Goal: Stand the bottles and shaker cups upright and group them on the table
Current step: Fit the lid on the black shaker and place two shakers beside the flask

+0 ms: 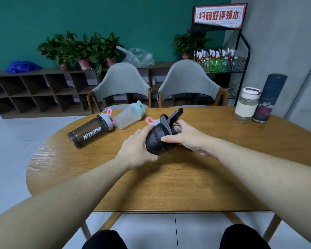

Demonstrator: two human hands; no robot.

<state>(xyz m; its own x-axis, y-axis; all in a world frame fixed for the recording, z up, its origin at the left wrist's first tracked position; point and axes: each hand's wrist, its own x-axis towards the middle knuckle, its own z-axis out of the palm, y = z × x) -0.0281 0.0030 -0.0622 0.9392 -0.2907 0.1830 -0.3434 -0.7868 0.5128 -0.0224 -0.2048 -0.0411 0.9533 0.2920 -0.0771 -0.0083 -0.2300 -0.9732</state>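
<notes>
**Black shaker in both hands, two still down on the worktop**

Working left to right, I see at about ten o'clock on the wooden worktop (169,186) a dark MYPROTEIN shaker (90,132) lying on its side, its grey lid and pink loop pointing up toward one o'clock. Just beside that lid, a clear shaker cup with a mint-green lid (128,115) also lies on its side, its base touching or nearly touching the dark one's lid; I cannot tell which.

At the centre, my left hand (135,150) is wrapped around the lower body of a black shaker (158,137), which is tilted with its top toward one o'clock and its flip cap standing open. My right hand (188,137) grips the same shaker at the lid end, thumb across the collar and fingers curled behind. A pink loop (150,120) shows just behind the black shaker; what it belongs to is hidden.

Far out at two o'clock, well apart from the rest, a glass jar with a cream sleeve (247,105) stands upright, touching or just beside a tall dark-blue flask (269,97), also upright.
</notes>
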